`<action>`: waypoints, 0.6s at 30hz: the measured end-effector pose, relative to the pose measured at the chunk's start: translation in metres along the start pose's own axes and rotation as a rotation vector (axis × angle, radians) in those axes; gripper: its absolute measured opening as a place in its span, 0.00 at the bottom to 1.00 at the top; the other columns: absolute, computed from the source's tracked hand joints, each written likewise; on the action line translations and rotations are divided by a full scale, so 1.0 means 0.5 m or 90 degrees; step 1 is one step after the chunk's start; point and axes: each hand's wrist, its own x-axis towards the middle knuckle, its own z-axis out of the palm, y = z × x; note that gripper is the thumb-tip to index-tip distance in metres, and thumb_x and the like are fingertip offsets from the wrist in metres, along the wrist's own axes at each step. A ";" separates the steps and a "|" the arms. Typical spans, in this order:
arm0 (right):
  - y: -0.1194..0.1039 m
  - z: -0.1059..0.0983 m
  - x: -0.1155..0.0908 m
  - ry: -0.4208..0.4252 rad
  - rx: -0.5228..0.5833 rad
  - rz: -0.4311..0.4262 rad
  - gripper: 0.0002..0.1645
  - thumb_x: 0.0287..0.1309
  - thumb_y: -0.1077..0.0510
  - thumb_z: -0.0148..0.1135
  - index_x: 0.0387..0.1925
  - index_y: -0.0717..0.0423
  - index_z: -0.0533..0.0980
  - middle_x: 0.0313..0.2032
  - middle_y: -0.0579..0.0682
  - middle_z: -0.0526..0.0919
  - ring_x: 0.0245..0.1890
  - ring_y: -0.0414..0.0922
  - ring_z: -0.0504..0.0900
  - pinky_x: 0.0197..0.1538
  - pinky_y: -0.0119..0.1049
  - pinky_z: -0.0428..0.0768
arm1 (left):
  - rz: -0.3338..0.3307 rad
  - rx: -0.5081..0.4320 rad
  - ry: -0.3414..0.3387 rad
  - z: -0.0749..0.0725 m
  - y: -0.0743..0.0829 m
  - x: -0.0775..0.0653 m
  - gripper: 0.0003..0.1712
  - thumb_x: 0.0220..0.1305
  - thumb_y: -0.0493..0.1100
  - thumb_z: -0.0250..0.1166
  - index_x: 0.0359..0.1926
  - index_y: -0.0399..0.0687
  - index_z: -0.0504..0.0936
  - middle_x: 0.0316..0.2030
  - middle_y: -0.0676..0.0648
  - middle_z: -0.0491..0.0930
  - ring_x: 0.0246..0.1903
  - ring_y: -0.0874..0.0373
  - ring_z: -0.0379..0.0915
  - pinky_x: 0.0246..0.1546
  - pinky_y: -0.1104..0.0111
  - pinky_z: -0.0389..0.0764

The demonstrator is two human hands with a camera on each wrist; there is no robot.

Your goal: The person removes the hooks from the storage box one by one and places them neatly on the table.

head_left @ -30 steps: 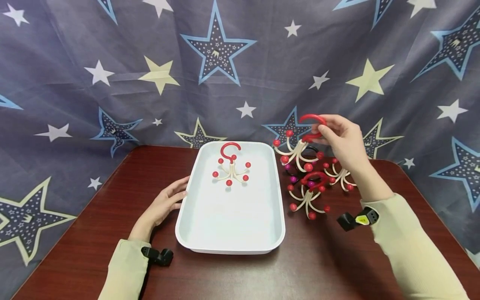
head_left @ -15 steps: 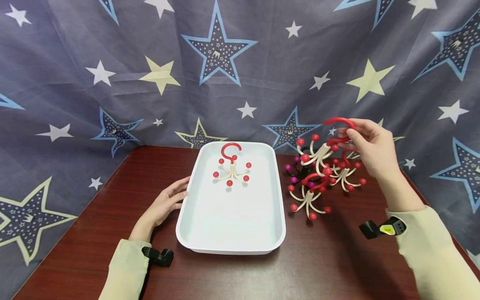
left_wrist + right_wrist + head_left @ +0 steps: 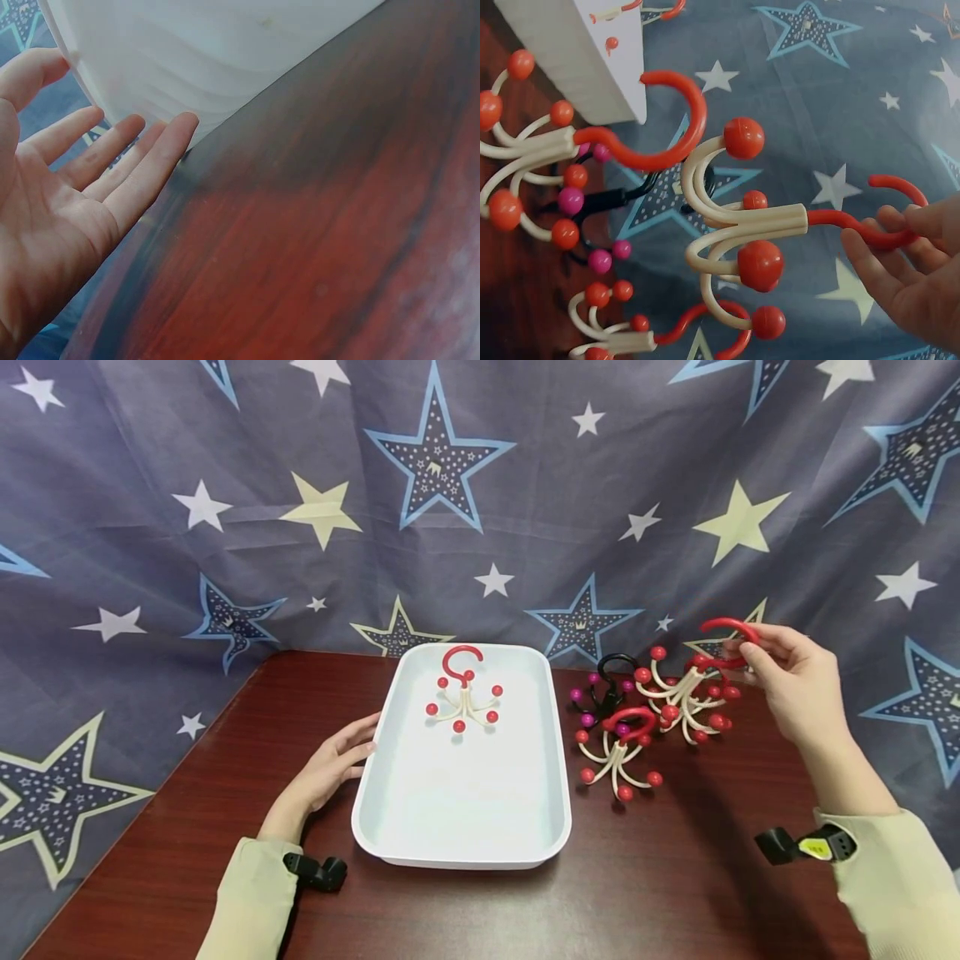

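Observation:
My right hand (image 3: 802, 685) pinches the red curved top of a cream multi-prong hanging hook (image 3: 772, 221) with red ball tips, held up over the table's right side. Behind and below it in the head view, partly covered, is a similar cream hook (image 3: 708, 727). Another cream hook with a red top (image 3: 617, 756) stands beside the white tray (image 3: 360, 793). A black hook with magenta balls (image 3: 611, 698) stands just behind that one. One more cream hook (image 3: 464, 697) is inside the tray, near its far end. My left hand (image 3: 326, 768) rests extended fingers against the tray's left side.
The dark red wooden table (image 3: 480, 914) ends at a star-patterned curtain (image 3: 495, 543) at the back and sides. The hooks on the right stand close together near the tray's right wall.
My right hand has carried the held hook to the right and lower, away from the tray, uncovering the black hook. My left hand and the tray have stayed in place.

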 end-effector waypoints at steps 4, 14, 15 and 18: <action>0.014 -0.020 -0.014 -0.003 0.028 0.006 0.17 0.57 0.74 0.54 0.42 0.55 0.79 0.31 0.43 0.86 0.32 0.34 0.85 0.30 0.26 0.80 | -0.001 0.002 0.001 0.000 -0.001 0.000 0.33 0.69 0.44 0.53 0.71 0.47 0.54 0.65 0.38 0.61 0.48 0.68 0.75 0.43 0.66 0.81; 0.052 -0.058 -0.051 -0.028 0.029 0.022 0.18 0.58 0.75 0.51 0.41 0.55 0.79 0.32 0.42 0.86 0.31 0.33 0.85 0.31 0.26 0.80 | 0.002 0.002 -0.001 0.000 -0.001 0.000 0.33 0.69 0.44 0.53 0.71 0.46 0.54 0.66 0.36 0.59 0.48 0.68 0.75 0.43 0.67 0.81; 0.056 -0.061 -0.054 -0.029 0.029 0.022 0.18 0.59 0.75 0.51 0.41 0.55 0.79 0.32 0.42 0.86 0.32 0.33 0.85 0.31 0.26 0.80 | 0.002 0.002 -0.002 0.001 -0.001 0.000 0.33 0.69 0.44 0.53 0.71 0.46 0.54 0.66 0.35 0.59 0.48 0.68 0.75 0.43 0.67 0.81; 0.066 -0.071 -0.062 -0.042 0.034 0.029 0.18 0.59 0.75 0.50 0.41 0.54 0.79 0.32 0.42 0.87 0.31 0.33 0.85 0.31 0.26 0.80 | 0.002 0.001 -0.003 0.001 0.000 0.000 0.33 0.69 0.44 0.53 0.71 0.46 0.54 0.66 0.35 0.59 0.48 0.68 0.75 0.43 0.67 0.81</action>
